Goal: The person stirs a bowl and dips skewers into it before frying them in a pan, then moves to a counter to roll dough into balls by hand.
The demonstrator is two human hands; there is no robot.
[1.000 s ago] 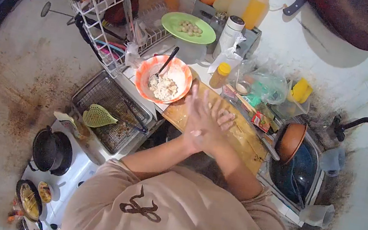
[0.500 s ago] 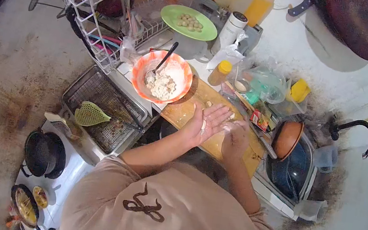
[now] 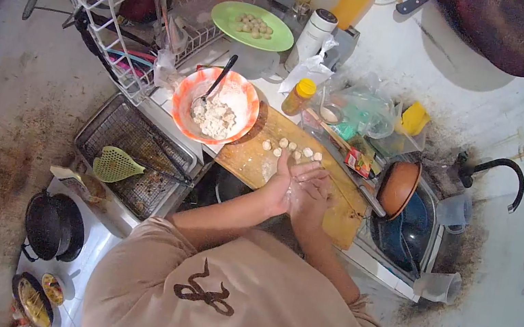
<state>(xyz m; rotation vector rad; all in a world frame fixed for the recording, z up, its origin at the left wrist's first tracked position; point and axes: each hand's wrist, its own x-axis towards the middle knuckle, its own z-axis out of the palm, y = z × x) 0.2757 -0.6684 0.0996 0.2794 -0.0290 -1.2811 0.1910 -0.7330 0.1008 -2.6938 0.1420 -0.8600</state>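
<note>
My left hand point(image 3: 280, 186) and my right hand point(image 3: 310, 200) are pressed palm to palm above the wooden cutting board point(image 3: 245, 161). The dough piece between them is hidden now, though it showed in my left palm a moment earlier. Just beyond my fingertips, several small pale dough balls point(image 3: 283, 143) lie on the board. To the left stands an orange-and-white bowl point(image 3: 181, 107) of crumbly dough point(image 3: 215, 120), with a black-handled spoon point(image 3: 222, 75) leaning in it.
A green plate point(image 3: 224, 17) of small round balls sits behind the bowl. A yellow-lidded jar point(image 3: 299, 97), plastic bags and a knife point(image 3: 370, 200) border the board. At right is the sink point(image 3: 426, 260) with a brown bowl point(image 3: 398, 190); a wire rack point(image 3: 145, 75) stands left.
My right hand has come left from the board onto my left palm, and the two are now pressed together. The dough balls on the board are uncovered. The whole view has shifted slightly.
</note>
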